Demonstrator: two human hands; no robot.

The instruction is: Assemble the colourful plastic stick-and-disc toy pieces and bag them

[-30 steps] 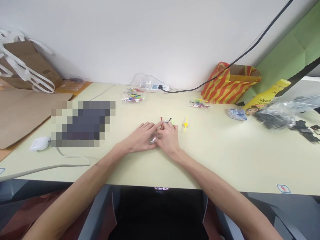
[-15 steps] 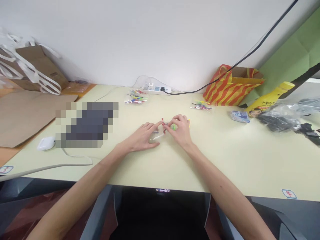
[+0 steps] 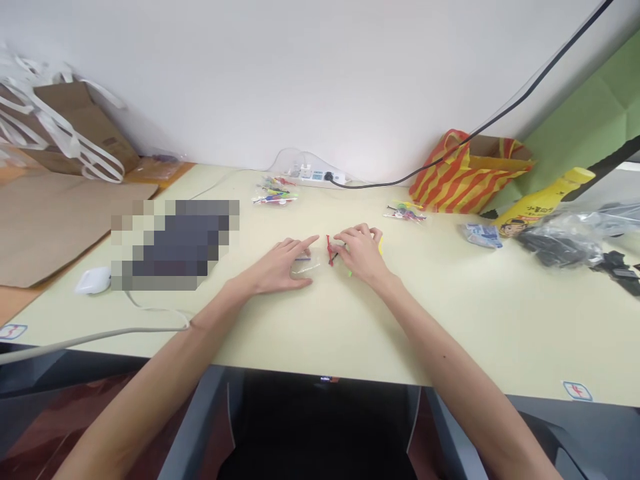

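Note:
My left hand [image 3: 277,267] lies low over the table, thumb and fingers spread apart. Partly beneath its fingers is a small clear plastic bag [image 3: 307,265] with a blue strip near its edge. To the right, my right hand [image 3: 364,255] is closed, its fingers curled down around small coloured plastic pieces. A thin red piece [image 3: 329,248] shows beyond the thumb, with something dark beside it. Bits of a green piece [image 3: 351,273] and a yellow piece [image 3: 381,247] peek out around this hand. The rest of these pieces is hidden under the palm.
Behind the hands are two clear packets of coloured pieces, a left packet [image 3: 274,193] and a right packet [image 3: 405,212]. A power strip [image 3: 317,175] sits by the wall. Right: striped bag [image 3: 465,177], yellow bottle [image 3: 543,200], blue-white packet [image 3: 483,235]. Left: blurred dark object [image 3: 180,243], white case [image 3: 93,281].
My left hand and the clear bag have moved apart from the red piece, leaving a gap. My right hand's pinch has loosened into a curl, and the green piece has shifted beneath it.

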